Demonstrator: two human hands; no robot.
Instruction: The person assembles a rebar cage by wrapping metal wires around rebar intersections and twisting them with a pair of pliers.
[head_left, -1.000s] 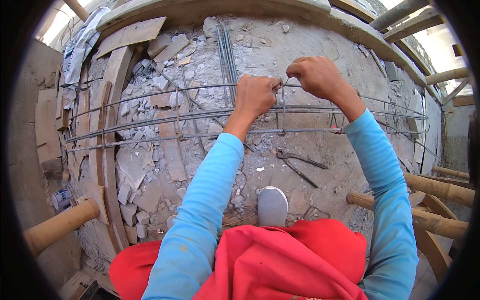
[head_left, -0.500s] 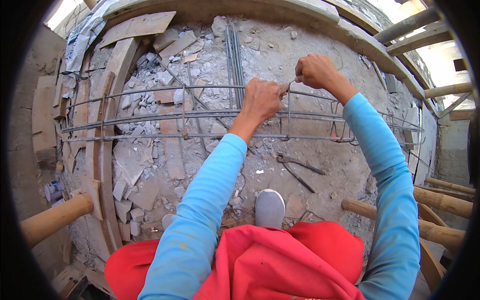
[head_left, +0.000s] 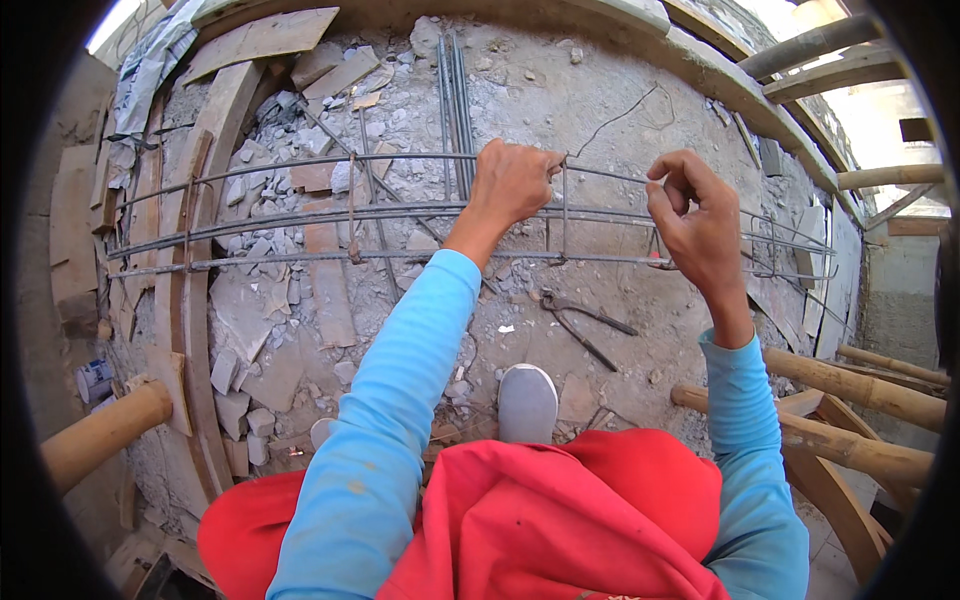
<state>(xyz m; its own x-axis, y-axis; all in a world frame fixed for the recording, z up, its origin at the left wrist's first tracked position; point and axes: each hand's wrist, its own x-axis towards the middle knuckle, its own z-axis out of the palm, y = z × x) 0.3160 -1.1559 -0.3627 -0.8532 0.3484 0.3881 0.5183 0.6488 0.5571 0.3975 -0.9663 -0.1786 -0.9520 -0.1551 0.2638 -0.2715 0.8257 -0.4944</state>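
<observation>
A long rebar cage [head_left: 395,210] of thin steel bars and bent stirrups runs across in front of me. My left hand [head_left: 510,185] is closed on its far top bar, fingertips beside the corner of a stirrup [head_left: 565,205]; what lies under the fingers is hidden. From that corner a thin tie wire [head_left: 610,122] sticks up and bends over at its free end. My right hand [head_left: 695,220] is raised over the cage to the right, fingers loosely curled with gaps between them and nothing visible in them. Pincers [head_left: 585,325] lie on the ground, handles spread.
Beyond the cage lies a bundle of steel bars [head_left: 453,110]. Broken rubble [head_left: 290,130] and wooden planks [head_left: 200,300] cover the left side. Bamboo poles [head_left: 850,395] jut in at right, another pole [head_left: 110,430] at left. My grey shoe [head_left: 527,400] is near the pincers.
My right hand has come away from the stirrup corner, moving right and toward me. The tie wire now stands out free there. My left hand stays at the top bar.
</observation>
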